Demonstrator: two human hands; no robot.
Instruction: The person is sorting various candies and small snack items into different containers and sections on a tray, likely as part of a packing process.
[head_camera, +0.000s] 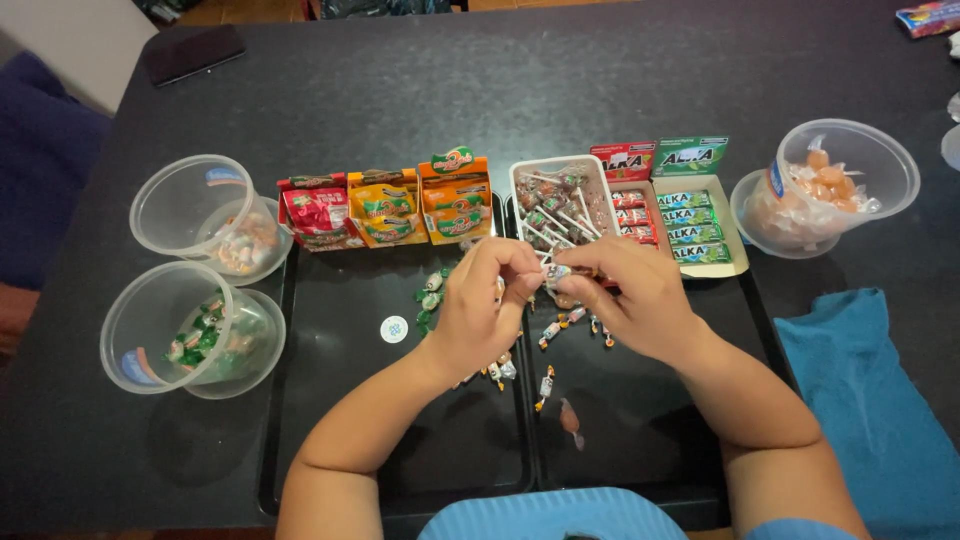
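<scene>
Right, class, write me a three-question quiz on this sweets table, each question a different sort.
1. True or false: both hands, left hand and right hand, pinch one small wrapped candy.
2. What colour is the cloth?
A red
B blue
C yellow
3. The white box holds ____.

Key:
1 true
2 B
3 lollipops
</scene>
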